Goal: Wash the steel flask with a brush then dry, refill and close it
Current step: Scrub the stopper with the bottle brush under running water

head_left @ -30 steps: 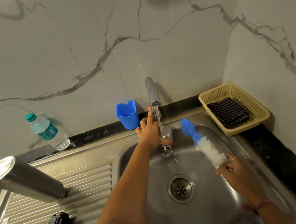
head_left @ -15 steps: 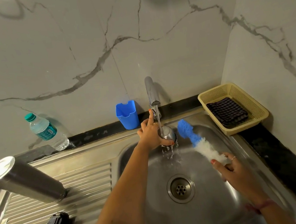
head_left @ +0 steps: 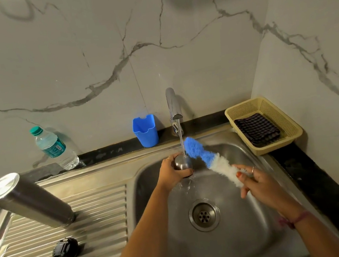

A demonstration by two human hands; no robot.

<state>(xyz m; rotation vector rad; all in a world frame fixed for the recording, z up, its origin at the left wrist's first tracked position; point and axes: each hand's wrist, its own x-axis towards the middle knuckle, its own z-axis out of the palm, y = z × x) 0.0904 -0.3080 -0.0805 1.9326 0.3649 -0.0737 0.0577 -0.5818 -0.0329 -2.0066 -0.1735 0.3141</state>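
Observation:
The steel flask (head_left: pixel 29 200) stands mouth down on the drainboard at the left, tilted in the wide-angle view. Its black lid (head_left: pixel 65 250) lies on the ridges in front of it. Over the sink, my left hand (head_left: pixel 170 174) grips a small steel cup (head_left: pixel 182 162) directly under the running water. My right hand (head_left: pixel 258 183) pinches the lower white end of the blue and white bottle brush (head_left: pixel 208 160). The brush's blue tip points up toward the stream, just right of the cup.
The tap (head_left: pixel 174 108) pours into the sink basin (head_left: pixel 236 246), above the drain (head_left: pixel 204 215). A blue holder (head_left: pixel 145 131) and a water bottle (head_left: pixel 53 147) stand at the back ledge. A yellow basket (head_left: pixel 288 132) holds a dark checked cloth (head_left: pixel 256 128).
My left hand dropped from the tap lever and moved the steel cup lower under a full stream. The brush tip shifted slightly left toward the water.

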